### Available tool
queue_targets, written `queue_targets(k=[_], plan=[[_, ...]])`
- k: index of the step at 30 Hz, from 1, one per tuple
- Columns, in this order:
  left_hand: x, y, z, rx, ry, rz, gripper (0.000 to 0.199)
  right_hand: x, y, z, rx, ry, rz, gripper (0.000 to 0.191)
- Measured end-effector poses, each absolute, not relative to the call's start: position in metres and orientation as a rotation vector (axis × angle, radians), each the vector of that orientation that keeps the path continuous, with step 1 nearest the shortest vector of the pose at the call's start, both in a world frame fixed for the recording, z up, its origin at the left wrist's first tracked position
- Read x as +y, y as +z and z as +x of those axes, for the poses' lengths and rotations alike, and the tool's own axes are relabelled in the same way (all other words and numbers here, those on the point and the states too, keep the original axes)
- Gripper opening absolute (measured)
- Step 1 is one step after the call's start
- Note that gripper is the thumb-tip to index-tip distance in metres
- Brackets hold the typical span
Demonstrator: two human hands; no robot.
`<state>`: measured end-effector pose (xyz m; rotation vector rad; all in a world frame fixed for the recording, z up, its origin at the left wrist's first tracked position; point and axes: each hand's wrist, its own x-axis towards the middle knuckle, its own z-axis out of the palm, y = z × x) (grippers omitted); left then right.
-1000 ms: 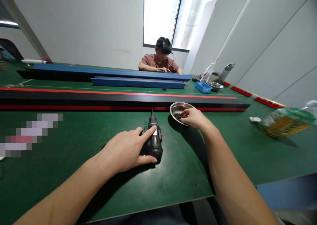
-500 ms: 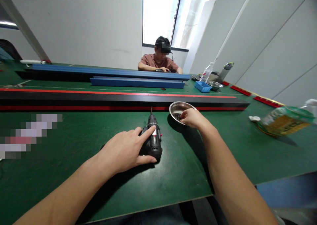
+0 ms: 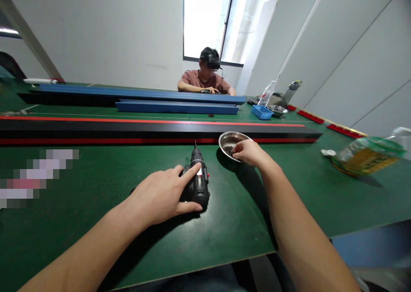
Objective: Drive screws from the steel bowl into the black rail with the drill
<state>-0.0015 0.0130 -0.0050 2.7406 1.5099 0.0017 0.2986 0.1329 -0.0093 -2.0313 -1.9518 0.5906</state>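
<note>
A black cordless drill [image 3: 200, 185] lies on its side on the green table, its thin bit pointing away from me. My left hand [image 3: 163, 193] is wrapped over it from the left, index finger along the top and thumb near its rear end. To the right stands a steel bowl [image 3: 235, 135] with a heap of small dark pieces [image 3: 228, 150], which look like screws. My right hand [image 3: 248, 152] reaches over the bowl's near right side, fingertips pinched together at the heap. Whatever they pinch is hidden.
Just beyond the bowl runs a long black bar with red edges [image 3: 160, 131]. Behind it lie blue profiles [image 3: 176, 107]. A blue basket [image 3: 261, 112] sits farther right, a tipped plastic jar [image 3: 369, 156] nearer right. Across the table sits another person [image 3: 205, 80].
The view has shifted very slightly. My left hand stays on the drill and my right hand stays in the bowl, with hardly any movement of the fingers.
</note>
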Motion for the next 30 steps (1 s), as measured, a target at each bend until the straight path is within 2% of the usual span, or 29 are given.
queue_targets(k=[6,18,30], plan=[[0.0127,-0.0058,-0.0016,1.518,-0.002,2.741,0.096,0.1264,-0.0020,0.2914,-1.681,0.730,-1.937,0.019],[0.0115,-0.0011,0.0004,1.523,-0.025,2.707,0.096,0.1290,-0.0062,0.2925,-1.721,0.447,-1.808,0.017],[0.0115,-0.0019,0.0000,1.517,-0.021,2.735,0.095,0.1276,-0.0050,0.2898,-1.716,0.539,-1.756,0.016]])
